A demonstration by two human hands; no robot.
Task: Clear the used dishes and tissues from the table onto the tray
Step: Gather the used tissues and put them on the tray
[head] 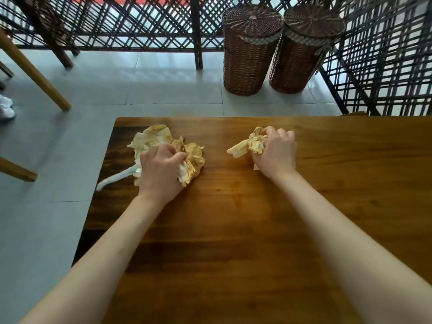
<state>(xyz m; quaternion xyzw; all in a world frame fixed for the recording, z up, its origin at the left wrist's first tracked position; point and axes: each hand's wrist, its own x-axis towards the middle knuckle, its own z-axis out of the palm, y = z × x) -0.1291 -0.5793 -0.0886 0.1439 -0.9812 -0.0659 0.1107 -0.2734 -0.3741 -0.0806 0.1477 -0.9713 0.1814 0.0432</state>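
Head view: left hand (161, 169) gripping crumpled stained tissues (161, 139) near the table (233, 218) far-left corner — white spoon (117, 178) pokes out left of that grip; right hand (275, 153) clutching a smaller tissue wad (247, 143), well apart.

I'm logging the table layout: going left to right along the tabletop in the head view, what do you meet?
White spoon handle → big crumpled tissue pile → left hand → small tissue wad → right hand.

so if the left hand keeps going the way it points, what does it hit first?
Likely the crumpled tissue pile just beyond the left hand, whose fingers already grip its near part.
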